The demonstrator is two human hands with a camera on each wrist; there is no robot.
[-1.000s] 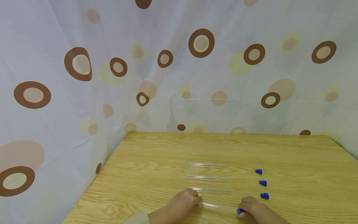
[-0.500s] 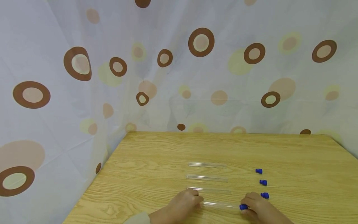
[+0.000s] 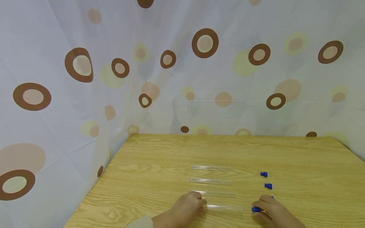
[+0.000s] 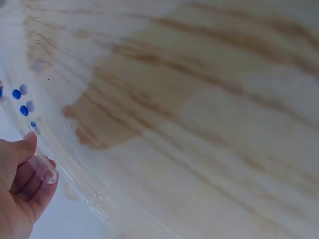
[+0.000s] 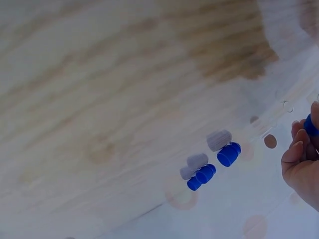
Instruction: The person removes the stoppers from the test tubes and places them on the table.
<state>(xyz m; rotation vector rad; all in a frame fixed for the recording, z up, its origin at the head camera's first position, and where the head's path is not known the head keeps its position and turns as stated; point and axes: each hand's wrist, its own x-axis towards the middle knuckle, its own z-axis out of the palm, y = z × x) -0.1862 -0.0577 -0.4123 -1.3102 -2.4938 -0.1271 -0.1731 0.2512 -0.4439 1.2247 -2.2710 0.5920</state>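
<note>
My left hand [image 3: 185, 209] grips the left end of a clear test tube [image 3: 225, 207], which lies crosswise near the front of the table. In the left wrist view the tube's rounded end [image 4: 50, 176] shows between thumb and fingers. To the right, my right hand [image 3: 275, 212] pinches a blue stopper [image 3: 256, 209] between thumb and fingers. A gap separates this stopper from the tube's right end. The right wrist view catches only part of the held stopper [image 5: 310, 125] at its edge.
Three more clear tubes, [image 3: 211, 168] the farthest, lie in parallel beyond my left hand. Three blue stoppers lie in a column on the right: a far one [image 3: 264, 174], a middle one [image 3: 268, 186] and one mostly hidden behind my right hand. A patterned curtain [image 3: 222, 120] borders the wooden table [image 3: 159, 152].
My right hand has drawn the blue stopper rightward, away from the tube's end, and now covers most of the nearest loose stopper. My left hand has stayed in place on the tube.
</note>
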